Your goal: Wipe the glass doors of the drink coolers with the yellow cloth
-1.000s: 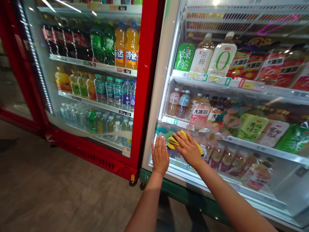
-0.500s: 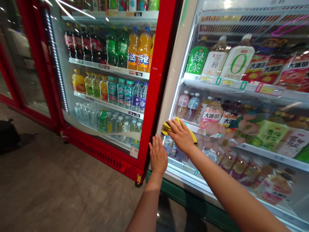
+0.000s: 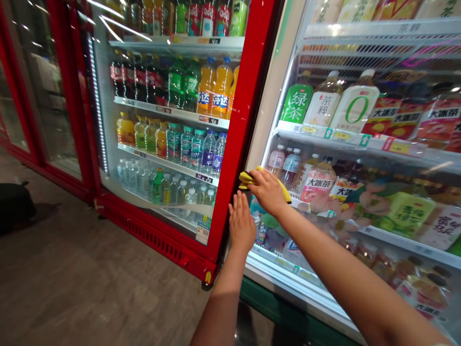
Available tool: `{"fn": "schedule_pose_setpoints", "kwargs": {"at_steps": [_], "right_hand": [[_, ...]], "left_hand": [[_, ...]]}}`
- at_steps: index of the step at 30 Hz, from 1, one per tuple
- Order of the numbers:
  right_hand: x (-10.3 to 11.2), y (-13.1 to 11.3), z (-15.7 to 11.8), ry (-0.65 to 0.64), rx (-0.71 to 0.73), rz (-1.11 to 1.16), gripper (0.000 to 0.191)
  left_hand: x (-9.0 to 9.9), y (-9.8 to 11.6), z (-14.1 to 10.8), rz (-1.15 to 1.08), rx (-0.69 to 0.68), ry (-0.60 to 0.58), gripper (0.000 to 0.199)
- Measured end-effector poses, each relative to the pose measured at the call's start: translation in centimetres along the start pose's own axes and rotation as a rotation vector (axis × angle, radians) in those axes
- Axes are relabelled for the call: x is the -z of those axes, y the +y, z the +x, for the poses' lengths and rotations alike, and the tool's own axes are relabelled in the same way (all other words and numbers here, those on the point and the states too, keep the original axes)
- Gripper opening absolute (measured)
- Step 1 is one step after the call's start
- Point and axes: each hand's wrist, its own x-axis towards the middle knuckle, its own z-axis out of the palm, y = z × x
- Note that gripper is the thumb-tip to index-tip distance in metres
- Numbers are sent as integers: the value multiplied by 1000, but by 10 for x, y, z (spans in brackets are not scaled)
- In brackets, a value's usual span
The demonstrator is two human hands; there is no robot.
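Observation:
My right hand (image 3: 269, 193) grips a yellow cloth (image 3: 247, 181) with black edging, its fingers pressing it against the left side of a glass drinks fridge door. The cloth reaches over the pale door frame (image 3: 259, 139) and sticks out past my fingers on both sides. Just below and to the left, my left hand (image 3: 243, 223) lies flat on the same frame, fingers stretched out and pointing up, holding nothing. Behind the glass near my right hand stand small bottles with pink and blue labels (image 3: 290, 166). The palm sides of both hands are hidden.
A red-framed drinks fridge (image 3: 236, 120) stands close on the left, with several shelves of bottles. Further left is another red-framed glass door (image 3: 82, 144). Brown floor (image 3: 108, 288) lies below, with a dark object (image 3: 16, 206) at the far left. The right fridge has a green base (image 3: 273, 298).
Both hands have slid up along the door frame, and the right one with the cloth has also shifted left. The view has tilted up slightly, showing more of the upper shelves.

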Motion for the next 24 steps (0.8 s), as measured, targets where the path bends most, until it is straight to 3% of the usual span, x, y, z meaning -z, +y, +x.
{"fn": "schedule_pose_setpoints", "kwargs": {"at_steps": [4, 8, 13, 16, 20, 24], "right_hand": [[4, -2, -8, 60, 77, -28, 16], [15, 12, -9, 31, 157, -56, 20], [37, 32, -2, 88, 1, -97, 27], [39, 19, -31, 94, -77, -101, 28], [34, 5, -60, 42, 1, -121, 26], [44, 27, -51, 33, -14, -158, 28]], "left_hand": [[2, 4, 17, -27, 14, -1, 77], [5, 4, 33, -26, -51, -28, 78], [5, 25, 62, -50, -150, -33, 77], [-1, 31, 44, -51, -187, -70, 76], [-6, 21, 9, -29, -215, -122, 77], [-4, 33, 22, -31, -199, -87, 78]]}}
